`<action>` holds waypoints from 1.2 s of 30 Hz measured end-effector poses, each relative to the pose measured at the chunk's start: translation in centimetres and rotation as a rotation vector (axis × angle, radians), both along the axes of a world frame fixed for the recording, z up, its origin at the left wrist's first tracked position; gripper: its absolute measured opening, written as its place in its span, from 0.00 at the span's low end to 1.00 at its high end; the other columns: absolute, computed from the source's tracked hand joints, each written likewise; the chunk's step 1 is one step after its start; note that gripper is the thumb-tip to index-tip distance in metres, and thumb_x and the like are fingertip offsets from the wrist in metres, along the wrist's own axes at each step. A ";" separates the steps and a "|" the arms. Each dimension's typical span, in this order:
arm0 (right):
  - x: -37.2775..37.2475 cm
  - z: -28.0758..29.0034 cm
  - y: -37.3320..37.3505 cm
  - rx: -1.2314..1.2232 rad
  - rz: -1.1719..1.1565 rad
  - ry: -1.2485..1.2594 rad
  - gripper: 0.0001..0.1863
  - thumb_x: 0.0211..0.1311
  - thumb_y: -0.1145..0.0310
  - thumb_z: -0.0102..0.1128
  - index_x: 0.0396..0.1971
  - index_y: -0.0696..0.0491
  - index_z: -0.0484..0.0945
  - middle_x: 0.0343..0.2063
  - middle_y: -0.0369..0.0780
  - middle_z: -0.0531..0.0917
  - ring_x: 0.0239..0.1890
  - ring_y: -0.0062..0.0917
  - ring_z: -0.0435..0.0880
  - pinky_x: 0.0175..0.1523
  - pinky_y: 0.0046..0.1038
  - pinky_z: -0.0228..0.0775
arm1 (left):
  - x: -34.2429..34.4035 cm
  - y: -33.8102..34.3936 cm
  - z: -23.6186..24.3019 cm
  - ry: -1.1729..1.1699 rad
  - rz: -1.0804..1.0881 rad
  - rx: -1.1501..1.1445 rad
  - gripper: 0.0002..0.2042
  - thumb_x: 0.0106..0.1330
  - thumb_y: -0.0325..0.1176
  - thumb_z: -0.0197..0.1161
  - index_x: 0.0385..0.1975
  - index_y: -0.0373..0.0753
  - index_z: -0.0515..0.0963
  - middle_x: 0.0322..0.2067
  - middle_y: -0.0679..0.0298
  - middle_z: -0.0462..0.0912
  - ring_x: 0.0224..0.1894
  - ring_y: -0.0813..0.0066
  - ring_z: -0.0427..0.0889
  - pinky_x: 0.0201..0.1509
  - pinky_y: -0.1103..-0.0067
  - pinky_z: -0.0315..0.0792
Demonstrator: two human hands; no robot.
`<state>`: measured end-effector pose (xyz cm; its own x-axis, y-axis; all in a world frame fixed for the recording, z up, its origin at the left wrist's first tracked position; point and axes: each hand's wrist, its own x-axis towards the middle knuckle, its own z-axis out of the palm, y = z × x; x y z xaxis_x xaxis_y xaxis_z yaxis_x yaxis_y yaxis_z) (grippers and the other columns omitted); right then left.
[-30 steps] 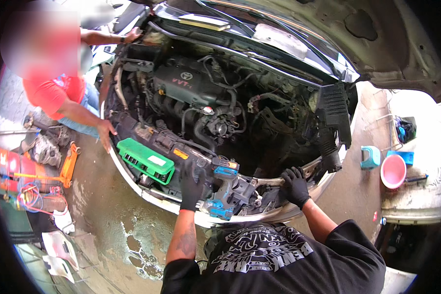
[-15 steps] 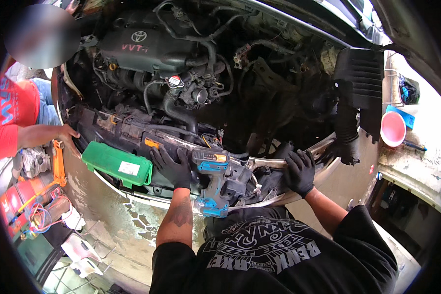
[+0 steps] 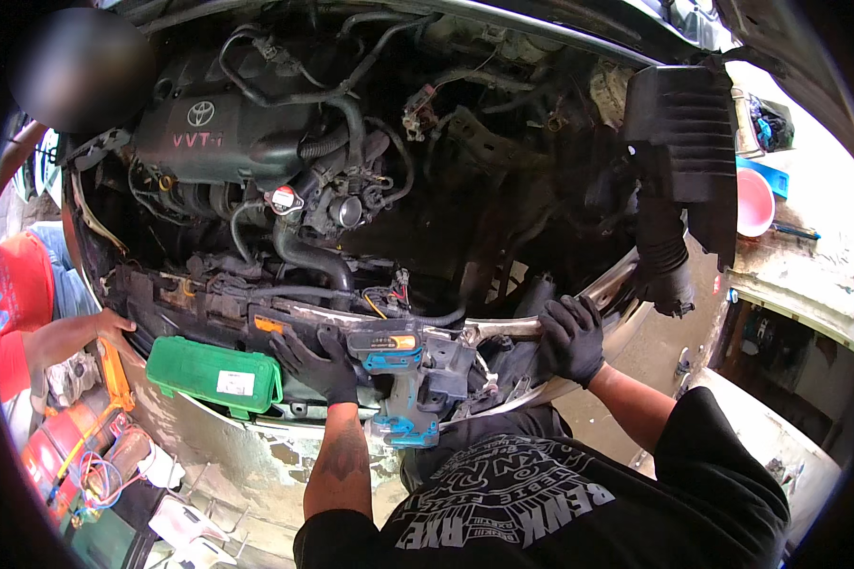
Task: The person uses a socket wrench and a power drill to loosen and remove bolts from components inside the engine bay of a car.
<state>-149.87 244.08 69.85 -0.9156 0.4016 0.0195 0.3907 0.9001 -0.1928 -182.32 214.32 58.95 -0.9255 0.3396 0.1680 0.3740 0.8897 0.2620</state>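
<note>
Both my hands wear black gloves and lean on the front of a car's open engine bay. My left hand lies with spread fingers on the dark front panel, between a closed green plastic case and a blue-and-black cordless power driver. The driver rests on the front edge, its battery end toward the engine. Over the pale metal front crossbar, at the right, my right hand is laid with its fingers stretched out. Neither hand appears to hold anything.
A black engine cover and hoses fill the bay's left. A ribbed black air-intake housing stands at the right. Another person's hand touches the car's left front corner. A pink basin and an orange-red tank are beyond the car.
The view has shifted, so the engine now appears farther left and lower. Both my hands stay on the front of the car. The driver and green case stay in place on it.
</note>
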 end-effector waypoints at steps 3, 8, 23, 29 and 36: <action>-0.1 0.3 0.0 -0.002 0.002 0.018 0.24 0.45 0.62 0.68 0.46 0.48 0.82 0.53 0.41 0.81 0.59 0.42 0.76 0.67 0.52 0.63 | -0.1 -0.1 0.0 0.014 -0.009 0.007 0.32 0.73 0.52 0.55 0.68 0.34 0.66 0.71 0.43 0.60 0.74 0.41 0.57 0.76 0.52 0.52; 0.2 -0.1 0.1 -0.002 0.009 -0.035 0.25 0.46 0.60 0.68 0.49 0.48 0.82 0.53 0.41 0.81 0.60 0.42 0.76 0.69 0.52 0.60 | 0.0 -0.6 -0.4 0.016 -0.013 0.013 0.32 0.73 0.52 0.54 0.68 0.33 0.65 0.71 0.41 0.60 0.73 0.40 0.57 0.76 0.52 0.52; 0.4 0.2 -0.6 -0.021 0.017 -0.034 0.28 0.44 0.59 0.70 0.51 0.44 0.79 0.54 0.42 0.79 0.60 0.43 0.73 0.67 0.57 0.57 | -0.1 0.1 1.4 -0.009 0.009 0.060 0.32 0.71 0.49 0.57 0.66 0.31 0.65 0.69 0.37 0.61 0.72 0.36 0.58 0.75 0.48 0.52; -5.8 3.2 0.5 -0.052 -0.018 0.164 0.35 0.43 0.64 0.71 0.58 0.45 0.76 0.57 0.44 0.75 0.61 0.44 0.72 0.71 0.56 0.55 | 0.1 0.2 1.9 -0.009 0.002 0.076 0.32 0.71 0.48 0.56 0.67 0.32 0.63 0.69 0.36 0.60 0.72 0.36 0.58 0.74 0.48 0.53; -28.6 11.6 18.3 0.325 -0.190 0.770 0.36 0.62 0.67 0.63 0.69 0.56 0.63 0.65 0.60 0.67 0.66 0.55 0.68 0.68 0.49 0.61 | 0.3 -0.3 1.7 -0.008 0.042 0.068 0.32 0.68 0.47 0.59 0.66 0.31 0.65 0.69 0.37 0.62 0.71 0.34 0.59 0.73 0.46 0.53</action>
